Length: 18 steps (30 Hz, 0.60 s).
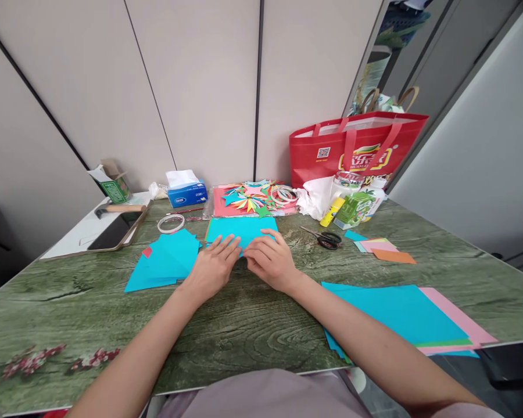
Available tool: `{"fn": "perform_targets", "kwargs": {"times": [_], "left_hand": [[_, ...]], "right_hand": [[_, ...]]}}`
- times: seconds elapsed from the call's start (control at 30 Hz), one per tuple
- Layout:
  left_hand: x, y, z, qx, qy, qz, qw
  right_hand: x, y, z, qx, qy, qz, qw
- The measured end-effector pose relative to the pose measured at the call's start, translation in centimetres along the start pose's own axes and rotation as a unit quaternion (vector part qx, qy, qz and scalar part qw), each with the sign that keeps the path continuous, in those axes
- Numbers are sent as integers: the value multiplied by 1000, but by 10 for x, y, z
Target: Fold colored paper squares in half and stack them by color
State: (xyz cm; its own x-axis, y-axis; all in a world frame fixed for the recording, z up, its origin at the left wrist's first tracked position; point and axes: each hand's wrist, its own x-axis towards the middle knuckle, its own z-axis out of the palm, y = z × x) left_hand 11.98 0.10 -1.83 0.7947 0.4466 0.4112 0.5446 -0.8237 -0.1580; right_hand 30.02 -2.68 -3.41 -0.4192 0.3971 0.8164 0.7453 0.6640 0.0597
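Note:
A blue sheet of paper (244, 227) lies at the middle of the table, in front of a plastic-wrapped pack. My left hand (214, 266) rests on its near left part, fingers stretched out. At the near edge, close beside it, my right hand (272, 262) has its fingers bent together on the paper; the thumb is mostly hidden. Blue cut paper pieces (168, 260) lie fanned out to the left of my left hand. Under and beyond my right forearm is a stack of blue, pink and green sheets (401, 313).
Black-handled scissors (329, 239), a yellow glue stick (332, 212) and small paper scraps (392, 252) lie right. Behind are folded paper stars (249, 202) and a red bag (314, 165). Left are a tape roll (171, 224), tissue pack (186, 194), phone (115, 230) and hammer (122, 208).

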Motion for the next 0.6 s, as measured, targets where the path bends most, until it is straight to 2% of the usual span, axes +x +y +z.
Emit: {"fn": "perform_targets", "kwargs": {"times": [0.37,0.6], "left_hand": [[1,-10,-7,-53,37,-60,996],[-2,-18,-8,0,86,-76,993]], "right_hand": [[1,15,-11,-14,30,28,999],[-3,33,-15,-39,73,78,993]]}}
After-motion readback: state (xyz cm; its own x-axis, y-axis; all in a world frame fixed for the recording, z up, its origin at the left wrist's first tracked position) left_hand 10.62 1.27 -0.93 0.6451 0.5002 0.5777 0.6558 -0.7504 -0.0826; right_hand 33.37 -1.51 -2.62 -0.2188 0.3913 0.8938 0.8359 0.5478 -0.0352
